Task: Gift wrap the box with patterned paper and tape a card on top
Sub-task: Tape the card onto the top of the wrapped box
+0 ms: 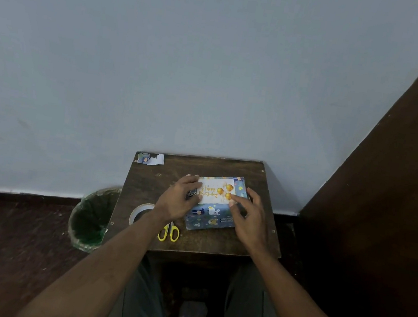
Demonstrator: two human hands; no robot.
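Here the wrapped box (211, 216) sits near the middle of the small table (253, 240), the birthday card (215, 190) lying on top. The left hand (180, 197) presses flat, fingers together, on the card's left end; the right hand (249, 216) presses fingertips on its right corner. Scissors (169, 231) and a tape roll (140, 212) lie toward the front-left edge.

The box's blue cartoon-animal wrapping paper (208, 217) carries a white card with gold lettering and balloons (215, 192); yellow-handled scissors (168, 232) lie on the dark brown wooden table (201, 165).
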